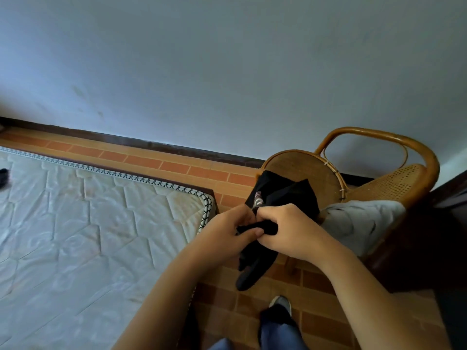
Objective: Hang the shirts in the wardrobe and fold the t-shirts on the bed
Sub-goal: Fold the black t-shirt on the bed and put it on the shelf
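Note:
A black t-shirt (280,195) with a small printed patch hangs bunched in the air between the bed and a chair. My left hand (231,229) pinches its gathered edge with thumb and fingers. My right hand (288,229) grips the same bunched edge right beside it, knuckles up. The lower part of the garment dangles below my hands toward the floor. A grey garment (361,221) lies crumpled on the chair seat to the right. The bed's bare quilted white mattress (83,223) fills the left side.
A rattan chair (379,173) stands against the pale wall at the right. Dark wooden furniture (447,223) edges the far right. A dark item (3,176) lies at the mattress's left edge. Orange tiled floor (177,168) runs between bed and wall; my foot (280,306) is below.

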Tool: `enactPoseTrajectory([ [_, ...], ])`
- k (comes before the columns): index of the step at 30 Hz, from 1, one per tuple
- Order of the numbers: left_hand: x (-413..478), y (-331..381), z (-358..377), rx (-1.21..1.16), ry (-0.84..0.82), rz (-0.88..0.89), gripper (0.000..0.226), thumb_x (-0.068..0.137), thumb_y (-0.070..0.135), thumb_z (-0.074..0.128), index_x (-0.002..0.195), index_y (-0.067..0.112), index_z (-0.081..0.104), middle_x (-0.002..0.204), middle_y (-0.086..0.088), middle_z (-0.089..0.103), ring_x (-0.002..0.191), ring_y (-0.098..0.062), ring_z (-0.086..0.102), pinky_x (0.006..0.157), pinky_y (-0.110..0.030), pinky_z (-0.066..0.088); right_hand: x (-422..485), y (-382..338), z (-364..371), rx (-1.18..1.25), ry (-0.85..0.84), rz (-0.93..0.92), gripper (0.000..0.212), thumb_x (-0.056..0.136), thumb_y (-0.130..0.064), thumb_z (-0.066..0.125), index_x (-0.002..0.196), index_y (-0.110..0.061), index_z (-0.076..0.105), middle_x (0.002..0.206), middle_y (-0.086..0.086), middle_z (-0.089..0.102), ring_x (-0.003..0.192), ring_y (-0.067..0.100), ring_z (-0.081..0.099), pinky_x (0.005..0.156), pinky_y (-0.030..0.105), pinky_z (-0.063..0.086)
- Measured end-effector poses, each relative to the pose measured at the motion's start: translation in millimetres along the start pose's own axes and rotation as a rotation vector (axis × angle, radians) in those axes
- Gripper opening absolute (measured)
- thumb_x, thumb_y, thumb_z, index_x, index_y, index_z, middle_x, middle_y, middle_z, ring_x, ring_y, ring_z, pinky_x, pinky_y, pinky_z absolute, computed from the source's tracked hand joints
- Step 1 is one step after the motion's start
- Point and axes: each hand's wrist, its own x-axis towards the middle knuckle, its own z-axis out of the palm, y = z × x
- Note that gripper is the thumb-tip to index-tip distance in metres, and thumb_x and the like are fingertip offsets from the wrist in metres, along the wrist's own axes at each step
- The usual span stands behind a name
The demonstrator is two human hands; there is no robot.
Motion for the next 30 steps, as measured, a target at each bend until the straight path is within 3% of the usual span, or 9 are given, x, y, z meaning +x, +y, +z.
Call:
enactPoseTrajectory([
  [5, -66, -34, -16, 0.001, 0.02, 0.008, 0.023, 0.087, 0.023, 0.063, 0.073, 0.027, 0.045, 0.073, 0.009, 0.05, 0.069, -0.007, 0.046, 0.063, -0.021, 0.037, -17, -46, 56, 0.041, -0.065, 0.076, 0.008, 0.087, -0.022, 0.06, 0.089, -0.014, 0.06, 0.08, 0.004, 0.062, 0.072, 0.018, 0.059, 0.065, 0.037, 0.047],
  [8, -96, -42, -26, -0.013, 0.044, 0.015, 0.029, 0.087, 0.019, 0.063, 0.07, 0.027, 0.041, 0.07, 0.011, 0.048, 0.064, -0.001, 0.043, 0.062, -0.016, 0.034, -27, -71, 77, 0.096, -0.087, 0.105, 0.001, 0.088, -0.023, 0.06, 0.088, -0.023, 0.059, 0.08, -0.002, 0.062, 0.072, 0.011, 0.059, 0.064, 0.03, 0.047],
  [10, -113, -45, -32, -0.037, 0.049, 0.018, 0.03, 0.086, 0.017, 0.065, 0.069, 0.026, 0.042, 0.067, 0.011, 0.047, 0.063, -0.001, 0.043, 0.061, -0.014, 0.033, -35, -87, 86, 0.131, -0.109, 0.103, 0.015, 0.089, -0.023, 0.059, 0.083, -0.036, 0.054, 0.076, -0.007, 0.06, 0.069, 0.004, 0.057, 0.059, 0.023, 0.043],
  [12, -127, -46, -37, -0.099, 0.078, 0.014, 0.028, 0.084, 0.013, 0.067, 0.068, 0.021, 0.045, 0.065, 0.009, 0.048, 0.062, 0.0, 0.044, 0.062, -0.013, 0.035, -41, -100, 93, 0.139, -0.114, 0.095, 0.021, 0.089, -0.022, 0.058, 0.08, -0.039, 0.05, 0.074, -0.01, 0.058, 0.068, 0.003, 0.056, 0.059, 0.021, 0.042],
  [15, -143, -45, -38, -0.217, 0.135, 0.003, 0.025, 0.084, 0.011, 0.067, 0.069, 0.015, 0.048, 0.062, 0.008, 0.049, 0.056, 0.003, 0.044, 0.058, -0.011, 0.036, -53, -115, 104, 0.162, -0.089, 0.06, 0.019, 0.088, -0.019, 0.059, 0.083, -0.035, 0.05, 0.076, -0.011, 0.059, 0.072, 0.006, 0.059, 0.062, 0.025, 0.044],
  [20, -181, -30, -37, -0.448, 0.132, 0.015, 0.022, 0.087, 0.008, 0.063, 0.069, 0.011, 0.051, 0.058, 0.007, 0.053, 0.052, 0.0, 0.049, 0.053, -0.012, 0.038, -81, -134, 113, 0.431, -0.13, 0.019, 0.014, 0.091, -0.012, 0.057, 0.096, -0.026, 0.057, 0.091, -0.009, 0.062, 0.093, 0.011, 0.061, 0.083, 0.03, 0.049],
  [23, -208, -15, -35, -0.512, 0.142, 0.014, 0.018, 0.089, 0.009, 0.06, 0.072, 0.009, 0.053, 0.059, 0.003, 0.054, 0.052, -0.003, 0.049, 0.051, -0.012, 0.039, -101, -146, 115, 0.54, -0.141, -0.009, 0.017, 0.094, -0.007, 0.053, 0.1, -0.022, 0.058, 0.093, -0.008, 0.06, 0.092, 0.004, 0.059, 0.081, 0.02, 0.048],
  [27, -250, 7, -13, -0.504, 0.092, -0.019, 0.014, 0.093, 0.012, 0.054, 0.079, 0.012, 0.057, 0.064, 0.003, 0.057, 0.057, -0.003, 0.052, 0.054, -0.012, 0.041, -140, -152, 116, 0.274, 0.017, -0.075, 0.015, 0.09, -0.012, 0.055, 0.087, -0.026, 0.055, 0.081, -0.016, 0.055, 0.079, 0.0, 0.053, 0.069, 0.02, 0.044],
  [30, -277, 20, 12, -0.507, 0.129, -0.087, 0.022, 0.098, 0.017, 0.046, 0.08, 0.014, 0.06, 0.055, 0.012, 0.054, 0.051, 0.001, 0.049, 0.051, -0.011, 0.038, -167, -154, 119, -0.003, 0.214, -0.143, 0.013, 0.086, -0.015, 0.062, 0.085, -0.026, 0.055, 0.088, -0.01, 0.051, 0.086, 0.007, 0.051, 0.077, 0.026, 0.046],
])
